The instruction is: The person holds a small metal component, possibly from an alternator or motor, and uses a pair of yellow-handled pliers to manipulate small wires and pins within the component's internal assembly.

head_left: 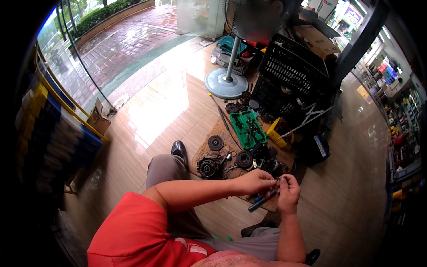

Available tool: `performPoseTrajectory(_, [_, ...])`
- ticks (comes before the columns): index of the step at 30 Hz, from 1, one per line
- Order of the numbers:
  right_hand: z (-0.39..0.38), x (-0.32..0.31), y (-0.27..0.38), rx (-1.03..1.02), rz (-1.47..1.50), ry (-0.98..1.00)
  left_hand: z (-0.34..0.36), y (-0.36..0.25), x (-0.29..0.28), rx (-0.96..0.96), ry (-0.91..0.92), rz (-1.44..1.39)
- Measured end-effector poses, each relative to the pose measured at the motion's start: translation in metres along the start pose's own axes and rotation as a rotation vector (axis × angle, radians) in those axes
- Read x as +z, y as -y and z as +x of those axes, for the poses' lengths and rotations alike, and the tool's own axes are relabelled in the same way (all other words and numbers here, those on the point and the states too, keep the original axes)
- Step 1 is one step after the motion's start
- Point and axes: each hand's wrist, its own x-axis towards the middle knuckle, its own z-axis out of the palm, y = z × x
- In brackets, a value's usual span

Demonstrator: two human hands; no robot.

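Observation:
My left hand and my right hand meet over the right side of a cardboard sheet, fingertips pinched close together. Something small and dark seems to be between them, too small to name. Under and beside the hands lie a dark tube-like tool and a cluster of dark machine parts. Left of these, a round black pulley sits near a second pulley. A greasy metal housing with a round opening rests at the sheet's near left.
Beyond the parts lie an open green tool case and a yellow container. A standing fan's round base and black plastic crates stand farther back. My black shoe is beside the cardboard. Shelving lines the left.

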Motion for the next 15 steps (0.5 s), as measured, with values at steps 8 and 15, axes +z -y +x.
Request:
performPoseTrajectory(8, [0.000,0.005,0.000,0.026,-0.002,-0.038,0.005,0.015,-0.001,0.146,-0.146,0.221])
performPoseTrajectory(15, [-0.004,0.011,0.005,0.032,-0.096,-0.085,-0.003,0.009,0.007,0.529,-0.446,0.849])
